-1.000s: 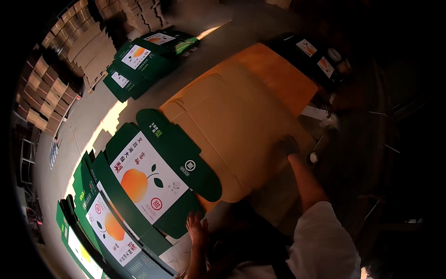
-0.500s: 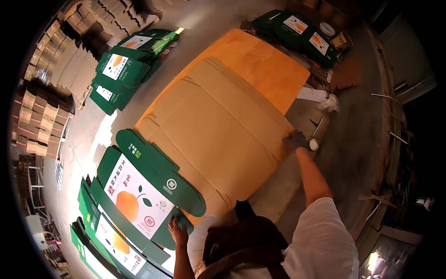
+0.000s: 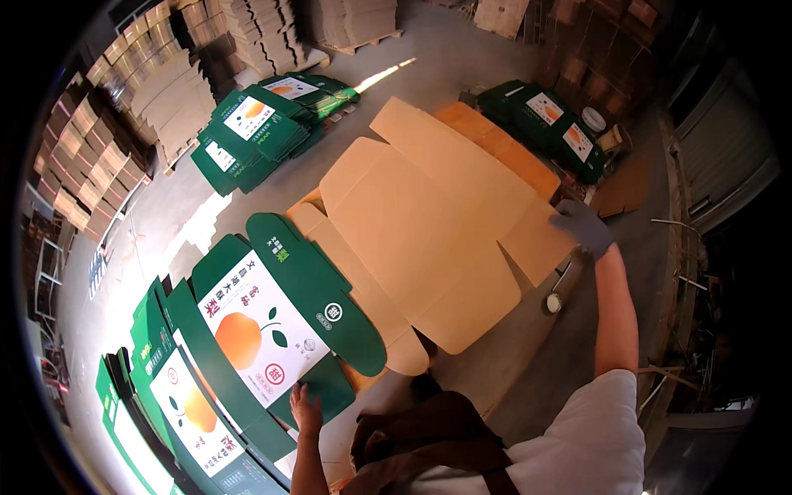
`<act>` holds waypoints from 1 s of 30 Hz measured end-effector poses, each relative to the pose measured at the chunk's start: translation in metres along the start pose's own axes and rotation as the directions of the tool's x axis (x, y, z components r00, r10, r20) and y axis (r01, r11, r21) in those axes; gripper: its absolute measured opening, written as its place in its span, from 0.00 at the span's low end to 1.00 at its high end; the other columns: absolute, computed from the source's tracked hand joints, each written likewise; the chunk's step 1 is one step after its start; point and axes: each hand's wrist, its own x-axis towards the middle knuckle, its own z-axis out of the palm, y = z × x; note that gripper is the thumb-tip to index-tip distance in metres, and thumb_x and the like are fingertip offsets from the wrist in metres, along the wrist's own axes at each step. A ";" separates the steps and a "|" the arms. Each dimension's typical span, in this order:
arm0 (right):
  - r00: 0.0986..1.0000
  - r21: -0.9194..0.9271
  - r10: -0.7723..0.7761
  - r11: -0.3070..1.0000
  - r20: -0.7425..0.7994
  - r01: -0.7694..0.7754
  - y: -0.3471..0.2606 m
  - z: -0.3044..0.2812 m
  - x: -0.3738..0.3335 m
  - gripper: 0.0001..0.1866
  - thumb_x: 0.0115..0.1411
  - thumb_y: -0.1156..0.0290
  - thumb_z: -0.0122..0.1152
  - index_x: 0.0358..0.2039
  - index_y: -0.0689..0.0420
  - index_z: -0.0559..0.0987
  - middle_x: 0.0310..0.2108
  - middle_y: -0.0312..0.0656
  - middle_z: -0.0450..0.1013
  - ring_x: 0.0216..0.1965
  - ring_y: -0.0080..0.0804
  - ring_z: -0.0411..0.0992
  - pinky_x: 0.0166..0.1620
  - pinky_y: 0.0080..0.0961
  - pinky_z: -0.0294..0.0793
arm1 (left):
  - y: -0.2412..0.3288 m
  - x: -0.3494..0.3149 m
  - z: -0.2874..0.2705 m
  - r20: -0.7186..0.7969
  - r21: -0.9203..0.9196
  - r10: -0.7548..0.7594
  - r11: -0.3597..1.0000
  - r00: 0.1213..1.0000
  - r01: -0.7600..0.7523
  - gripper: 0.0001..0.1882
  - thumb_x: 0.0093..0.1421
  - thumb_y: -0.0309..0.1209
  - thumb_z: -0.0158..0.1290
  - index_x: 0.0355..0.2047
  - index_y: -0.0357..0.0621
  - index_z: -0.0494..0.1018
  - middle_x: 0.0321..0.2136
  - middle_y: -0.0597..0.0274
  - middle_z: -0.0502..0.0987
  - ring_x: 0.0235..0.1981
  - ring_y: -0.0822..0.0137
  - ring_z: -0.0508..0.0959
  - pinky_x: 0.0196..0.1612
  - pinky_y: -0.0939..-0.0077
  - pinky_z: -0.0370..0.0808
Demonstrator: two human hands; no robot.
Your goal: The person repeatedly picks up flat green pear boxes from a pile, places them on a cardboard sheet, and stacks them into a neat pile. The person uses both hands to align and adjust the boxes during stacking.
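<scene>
Since only one view is on hand, the entry runs from the head camera alone.

Item: flat brown cardboard sheet (image 3: 437, 239), a die-cut box blank with flaps, lying unfolded across the middle of the frame, plain side up, on a pile of like sheets. Its far end points to the upper centre; its near flaps reach the lower centre.

Right hand (image 3: 582, 227): gloved in grey, at the right of centre, fingers closed over the edge of a side flap. It has hold of the sheet there.

Left hand (image 3: 305, 410): bare, at the lower left of centre, fingers spread and resting on the near edge of a green printed box blank (image 3: 276, 326) with an orange fruit picture. Whether it pinches that edge or only presses on it cannot be told.

Handling, as judged: light for its spread, stiff across the panels but ready to bend at the scored folds; it will sag or flap if lifted by one corner. The surface looks dry and not slippery. Best taken at two opposite edges on a main panel, not by the thin flaps, which may crease or tear.

Surroundings: more green blanks (image 3: 177, 412) fanned at lower left, a green stack (image 3: 264, 128) at upper left, another (image 3: 553, 124) at upper right, brown cardboard piles (image 3: 157, 91) behind, a grey floor (image 3: 190, 223).
</scene>
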 end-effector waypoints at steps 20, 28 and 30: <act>0.495 -0.568 -0.809 0.256 0.317 0.782 -0.464 0.316 -0.411 0.05 0.55 0.69 0.56 0.28 0.56 0.72 0.23 0.44 0.74 0.24 0.43 0.76 0.26 0.37 0.74 | 0.024 -0.126 -0.315 0.021 -0.996 0.167 -0.084 0.986 0.035 0.40 0.67 0.54 0.44 0.65 0.30 0.54 0.58 0.45 0.66 0.57 0.58 0.71 0.55 0.65 0.70; 0.216 -0.051 -0.547 0.301 0.809 0.952 -0.430 0.465 -0.455 0.10 0.61 0.62 0.51 0.33 0.54 0.74 0.27 0.42 0.75 0.29 0.45 0.76 0.32 0.42 0.74 | -0.109 -0.143 -0.197 0.064 -0.965 -0.219 0.236 0.974 0.117 0.12 0.60 0.21 0.46 0.42 0.30 0.74 0.34 0.52 0.78 0.37 0.60 0.78 0.43 0.69 0.74; 0.248 -0.109 -0.670 0.243 0.699 0.964 -0.436 0.484 -0.443 0.10 0.62 0.62 0.50 0.33 0.53 0.76 0.29 0.42 0.75 0.34 0.44 0.75 0.39 0.40 0.74 | -0.117 -0.155 -0.196 -0.035 -0.920 -0.243 0.387 0.969 0.064 0.15 0.56 0.26 0.49 0.42 0.27 0.73 0.35 0.32 0.77 0.43 0.39 0.77 0.47 0.56 0.72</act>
